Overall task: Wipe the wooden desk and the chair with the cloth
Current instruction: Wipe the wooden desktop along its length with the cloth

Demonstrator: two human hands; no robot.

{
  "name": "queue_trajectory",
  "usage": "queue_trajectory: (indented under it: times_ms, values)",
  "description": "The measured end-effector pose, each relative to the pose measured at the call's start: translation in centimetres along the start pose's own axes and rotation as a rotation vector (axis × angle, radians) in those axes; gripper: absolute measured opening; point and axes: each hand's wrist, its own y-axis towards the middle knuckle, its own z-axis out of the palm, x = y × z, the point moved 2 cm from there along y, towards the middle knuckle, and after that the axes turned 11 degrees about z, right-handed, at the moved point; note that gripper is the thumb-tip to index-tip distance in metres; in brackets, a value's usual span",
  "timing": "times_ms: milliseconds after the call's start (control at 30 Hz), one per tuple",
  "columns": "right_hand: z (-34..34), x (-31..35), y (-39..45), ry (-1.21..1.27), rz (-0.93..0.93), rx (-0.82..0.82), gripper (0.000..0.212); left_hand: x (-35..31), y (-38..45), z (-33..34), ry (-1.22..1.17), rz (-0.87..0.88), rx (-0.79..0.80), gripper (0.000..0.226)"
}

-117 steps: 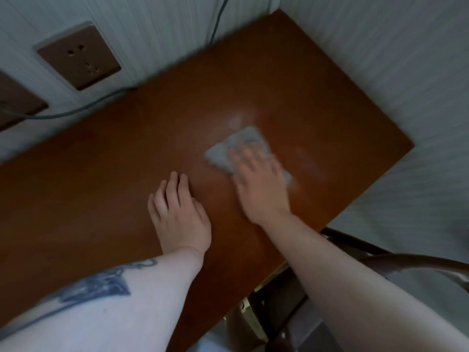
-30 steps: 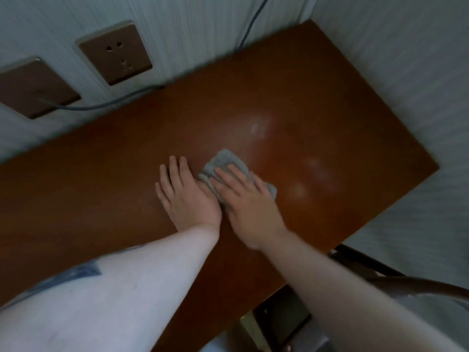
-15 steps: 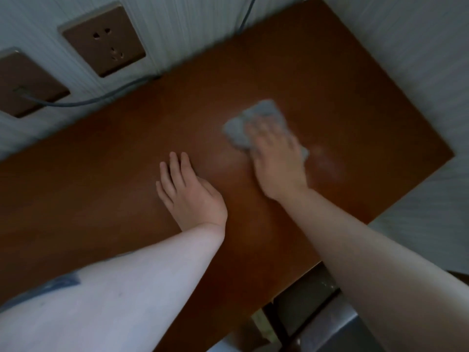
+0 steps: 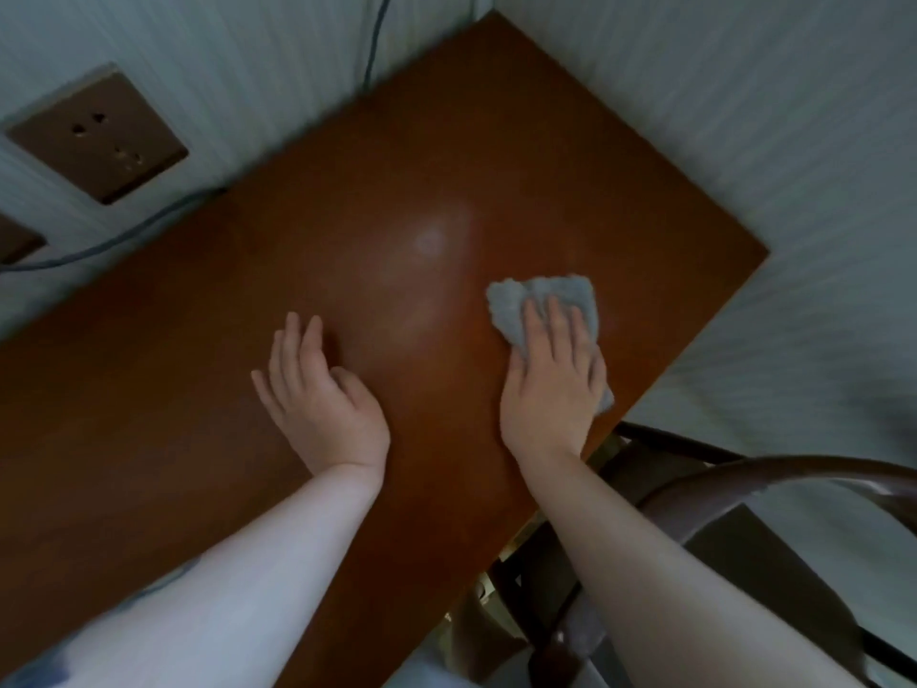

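Wooden desk [image 4: 208,389]: right hand [image 4: 551,389] flat on cloth [image 4: 541,300]; left hand [image 4: 317,404] open, apparently resting; chair [image 4: 744,484] nearby.

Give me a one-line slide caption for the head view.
Right hand presses a grey cloth flat on the wooden desk; left hand rests on it, chair alongside.

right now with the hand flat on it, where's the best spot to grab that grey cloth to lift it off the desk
Probably the bunched far-left corner of the crumpled grey cloth, coming from above. That corner sticks out past the fingers of the right hand pressing it flat on the brown wooden desk, and its raised folds give something to pinch. The near corner by the desk's edge is mostly covered by the hand.
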Motion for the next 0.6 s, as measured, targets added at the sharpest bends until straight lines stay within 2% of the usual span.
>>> queue_trajectory:
  times_ms: [33,67,100,133,233,267,300,333,433,467,500,533,600]
  values:
    - [-0.2,-0.7,-1.4,0.017,0.108,-0.057,0.053,-0.3,-0.5,0.0,-0.033,0.058,0.016,0.049]
    - [-0.1,-0.7,-3.0,0.015,0.120,-0.068,0.052,-0.7,-1.2,0.2,-0.073,0.111,0.038,0.049]
    - [0.0,-0.5,-4.5,0.009,0.055,-0.050,0.053,-1.4,-2.3,0.4,-0.116,0.153,0.070,0.048]
    - [0.1,-0.1,-5.7,-0.009,-0.098,0.019,0.054,-2.2,-3.6,0.6,-0.150,0.185,0.106,0.048]
    - [-0.4,-0.6,-4.7,-0.069,-0.802,0.288,0.051,-4.8,-7.2,1.4,-0.163,0.192,0.205,0.053]
    - [-0.7,-1.8,-2.5,-0.075,-0.902,0.310,0.051,-5.5,-7.9,1.7,-0.139,0.186,0.226,0.052]
    - [-1.0,-3.2,-0.1,-0.079,-0.870,0.283,0.052,-6.1,-8.2,2.1,-0.120,0.184,0.244,0.050]
    - [-1.3,-4.8,2.3,-0.061,-0.718,0.211,0.053,-6.7,-8.1,2.5,-0.114,0.184,0.255,0.049]
    - [-2.4,-7.6,4.0,0.069,0.021,-0.043,0.050,-9.2,-6.7,4.1,-0.120,0.192,0.254,0.050]
    - [-1.9,-7.0,2.7,0.089,0.191,-0.082,0.051,-10.1,-6.0,4.8,-0.123,0.204,0.254,0.049]
    - [-1.6,-6.0,1.3,0.088,0.251,-0.086,0.052,-11.0,-5.4,5.4,-0.132,0.212,0.259,0.048]
    - [-1.3,-4.9,0.3,0.085,0.203,-0.069,0.052,-11.6,-4.7,6.0,-0.144,0.209,0.266,0.046]
    - [-1.2,-3.7,0.3,0.053,-0.137,0.072,0.052,-11.9,-3.6,6.8,-0.141,0.202,0.279,0.044]
